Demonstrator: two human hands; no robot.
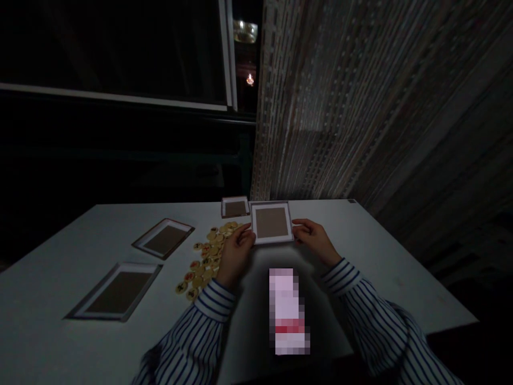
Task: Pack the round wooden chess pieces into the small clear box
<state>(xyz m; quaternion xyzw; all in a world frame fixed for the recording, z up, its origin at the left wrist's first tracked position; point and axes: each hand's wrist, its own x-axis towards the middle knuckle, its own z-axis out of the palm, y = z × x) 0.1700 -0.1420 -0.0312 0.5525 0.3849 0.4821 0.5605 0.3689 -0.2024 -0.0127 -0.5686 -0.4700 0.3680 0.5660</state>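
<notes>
A square box lid (272, 222) with a brown inside and a pale rim lies open side up on the white table (60, 251). My left hand (237, 252) grips its left edge and my right hand (315, 238) grips its right edge, fingers curled on the rim. Both sleeves are striped. Just left of my left hand lies a loose heap of several round yellow game pieces (206, 256) with red and dark marks.
A smaller box part (235, 206) sits behind the lid. Two more shallow tray-like box parts (164, 237) (117, 291) lie at the left. A blurred-out pale object (287, 311) lies near me. A curtain (360, 107) hangs behind, a dark window at left.
</notes>
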